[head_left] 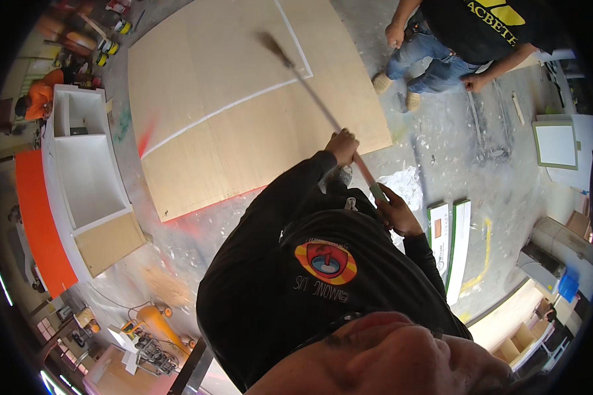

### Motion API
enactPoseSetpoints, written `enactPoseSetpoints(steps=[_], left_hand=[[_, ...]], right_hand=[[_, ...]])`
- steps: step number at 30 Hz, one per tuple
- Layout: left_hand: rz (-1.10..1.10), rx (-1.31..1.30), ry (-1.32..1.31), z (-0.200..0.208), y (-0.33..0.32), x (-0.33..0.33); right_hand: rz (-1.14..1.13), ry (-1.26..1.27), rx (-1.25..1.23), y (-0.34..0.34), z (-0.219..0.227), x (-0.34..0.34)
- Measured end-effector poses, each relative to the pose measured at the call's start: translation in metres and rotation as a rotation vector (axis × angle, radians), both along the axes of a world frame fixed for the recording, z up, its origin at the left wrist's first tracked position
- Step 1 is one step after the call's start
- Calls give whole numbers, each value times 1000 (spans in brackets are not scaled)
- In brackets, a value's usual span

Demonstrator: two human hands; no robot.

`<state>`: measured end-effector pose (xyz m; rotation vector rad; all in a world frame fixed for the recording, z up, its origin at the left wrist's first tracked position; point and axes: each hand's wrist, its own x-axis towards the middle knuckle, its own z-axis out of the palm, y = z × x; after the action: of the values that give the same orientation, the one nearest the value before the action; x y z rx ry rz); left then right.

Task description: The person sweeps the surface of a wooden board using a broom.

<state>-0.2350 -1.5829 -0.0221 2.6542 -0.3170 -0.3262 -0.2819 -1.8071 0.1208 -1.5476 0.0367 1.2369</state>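
Both my hands grip a long-handled broom [316, 100] that slants up and left in front of me. Farther along the handle, my left hand [342, 146] is wrapped round it. My right hand [398, 210] closes on the handle's greenish end, near my body. The broom's dark, blurred bristle head lies over a large light plywood panel [217, 158] on the floor. I cannot tell whether the bristles touch it. A thin white L-shaped line [244, 100] crosses the panel, and the broom passes over it near its corner.
A person in a black shirt and jeans [435, 69] stands just right of the panel. White cabinets [89, 174] and an orange panel [43, 220] are at the left. Two green-edged white boards [458, 243] lie at my right. An orange tank [165, 329] stands lower left.
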Motion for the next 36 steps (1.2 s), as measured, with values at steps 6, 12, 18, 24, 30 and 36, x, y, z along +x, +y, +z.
enactPoseSetpoints(steps=[6, 12, 18, 24, 30, 36], left_hand=[[105, -69, 71, -11, -8, -52], [329, -157, 97, -1, -9, -53], [359, -183, -37, -9, 26, 7], [143, -205, -217, -14, 103, 82], [-84, -328, -288, -24, 184, 181], [-262, -478, -333, 27, 228, 243]], right_hand=[[277, 70, 60, -16, -12, 51], [506, 25, 196, -6, -17, 107], [356, -71, 94, 43, 35, 129], [105, -78, 54, 117, 24, 143], [-78, -209, -22, 224, 31, 166], [-138, -398, -79, 281, 52, 181]])
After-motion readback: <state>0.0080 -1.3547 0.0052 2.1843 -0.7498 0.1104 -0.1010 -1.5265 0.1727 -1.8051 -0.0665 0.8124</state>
